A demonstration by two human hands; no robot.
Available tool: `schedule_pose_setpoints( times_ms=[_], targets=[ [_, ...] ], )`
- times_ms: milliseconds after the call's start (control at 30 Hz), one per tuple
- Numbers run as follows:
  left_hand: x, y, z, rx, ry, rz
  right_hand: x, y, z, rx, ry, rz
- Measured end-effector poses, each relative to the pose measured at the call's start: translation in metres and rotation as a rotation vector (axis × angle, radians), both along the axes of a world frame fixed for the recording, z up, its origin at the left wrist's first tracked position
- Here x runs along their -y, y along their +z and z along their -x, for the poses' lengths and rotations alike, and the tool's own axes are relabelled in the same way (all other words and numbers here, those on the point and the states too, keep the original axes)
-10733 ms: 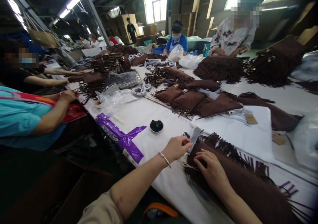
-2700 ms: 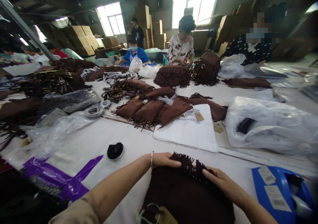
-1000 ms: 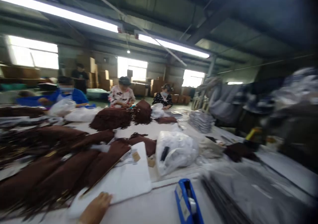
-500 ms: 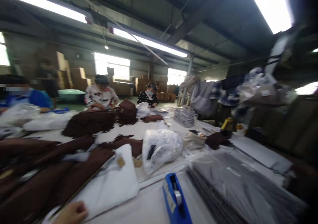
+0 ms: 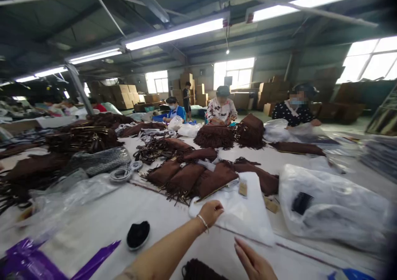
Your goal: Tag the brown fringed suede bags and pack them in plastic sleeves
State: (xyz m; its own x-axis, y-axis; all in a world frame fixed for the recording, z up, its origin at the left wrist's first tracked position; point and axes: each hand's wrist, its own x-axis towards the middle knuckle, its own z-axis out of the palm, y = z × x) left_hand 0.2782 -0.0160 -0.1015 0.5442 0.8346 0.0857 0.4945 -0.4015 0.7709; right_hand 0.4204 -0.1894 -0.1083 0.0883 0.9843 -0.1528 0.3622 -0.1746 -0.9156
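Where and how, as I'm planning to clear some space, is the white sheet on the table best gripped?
Probably at the near right corner of the white sheet, pinched between thumb and fingers, coming from the right hand's side. It lies flat with that corner uncovered, while a brown pouch crowds its far left edge.

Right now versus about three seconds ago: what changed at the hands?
Both hands let go of the dark brown fringed fabric piece, now mostly below the frame. The left hand moved forward over the white rectangular sheet, grip unclear; the right hand is open, off the piece. Unchanged: sheet, brown fringed pouches, crumpled clear plastic bag.
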Motion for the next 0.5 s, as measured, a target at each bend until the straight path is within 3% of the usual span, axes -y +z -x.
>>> schedule_pose_setpoints(
  times_ms=[100, 233, 367, 500],
  targets=[
    [0.01, 0.001, -0.003, 0.063, -0.076, 0.006, -0.046, -0.007, -0.005, -0.302, -0.202, 0.169],
    [0.014, -0.006, -0.007, 0.102, -0.092, 0.091, -0.072, -0.019, -0.009, -0.37, -0.207, 0.147],
    [-0.005, -0.012, -0.02, 0.133, 0.149, 0.201, -0.063, -0.028, -0.02, -0.394, -0.24, 0.181],
    [-0.021, -0.002, -0.036, 0.177, 0.344, 0.183, -0.051, -0.022, -0.024, -0.418, -0.213, 0.284]
  ],
)
